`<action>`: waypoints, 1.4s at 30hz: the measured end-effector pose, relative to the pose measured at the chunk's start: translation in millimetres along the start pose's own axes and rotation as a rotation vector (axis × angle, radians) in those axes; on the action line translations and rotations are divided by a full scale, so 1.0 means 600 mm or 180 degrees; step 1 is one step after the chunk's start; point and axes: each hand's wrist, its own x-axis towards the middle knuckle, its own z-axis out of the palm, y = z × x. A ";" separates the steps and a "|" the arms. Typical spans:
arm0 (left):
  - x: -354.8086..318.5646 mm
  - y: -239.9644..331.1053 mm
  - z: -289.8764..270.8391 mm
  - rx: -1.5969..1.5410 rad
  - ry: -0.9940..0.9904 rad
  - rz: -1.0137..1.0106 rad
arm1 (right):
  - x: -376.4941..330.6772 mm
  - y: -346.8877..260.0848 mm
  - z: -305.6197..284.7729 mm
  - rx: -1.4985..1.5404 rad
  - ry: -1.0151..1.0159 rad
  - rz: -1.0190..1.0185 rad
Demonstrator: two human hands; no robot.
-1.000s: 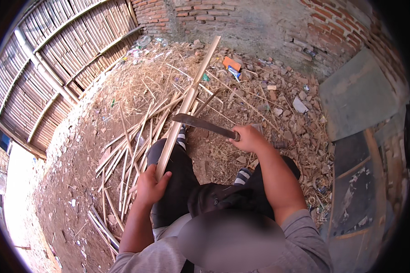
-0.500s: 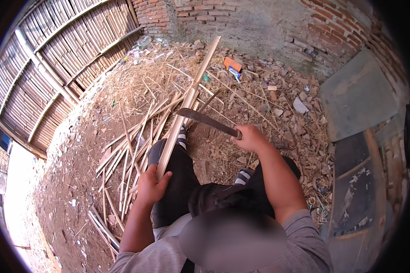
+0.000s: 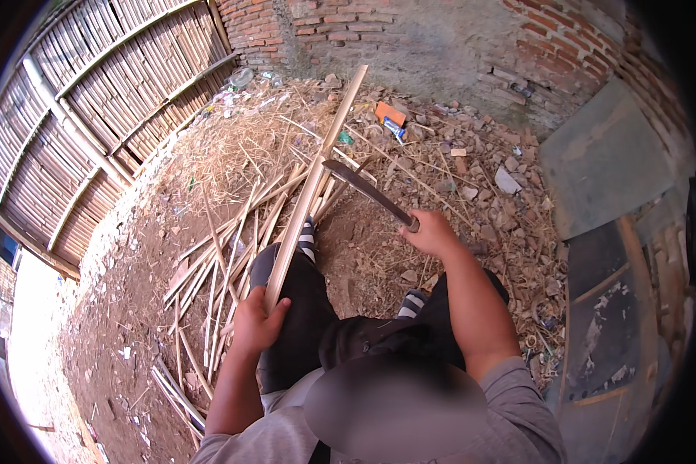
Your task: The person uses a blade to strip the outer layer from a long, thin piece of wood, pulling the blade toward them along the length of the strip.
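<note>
My left hand (image 3: 258, 320) is closed around the near end of a long split bamboo strip (image 3: 308, 193), above my left thigh. The strip slants away from me, up and to the right, with its pale inner side showing. In my right hand (image 3: 431, 233) I grip the handle of a machete (image 3: 369, 190). Its dark, curved blade points to the left and away. The blade's tip lies at the strip's right edge, about midway along; whether it touches, I cannot tell. Loose bamboo strips (image 3: 218, 259) lie in a heap on the ground left of my legs.
A bamboo fence (image 3: 93, 116) rises at the left, a brick wall (image 3: 410, 46) at the back. Rubble and dry straw (image 3: 247, 131) cover the ground. A grey panel (image 3: 607, 158) and a dark board (image 3: 603, 332) lean at the right. My feet wear striped socks or footwear (image 3: 307, 240).
The machete has moved farther away from me and a little right along the bamboo strip. The strip's far end has shifted slightly left. Both hands keep their hold.
</note>
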 end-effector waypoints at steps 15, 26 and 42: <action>0.002 -0.019 0.008 0.0083 0.0083 0.0214 | 0.000 0.001 0.004 -0.0273 0.0016 -0.0348; 0.001 -0.017 0.006 -0.0084 0.0117 0.0243 | 0.003 -0.010 0.014 -0.0224 -0.0247 -0.0323; 0.001 -0.014 0.004 -0.0018 0.0114 0.0213 | -0.005 -0.030 0.019 -0.0291 -0.0399 -0.0372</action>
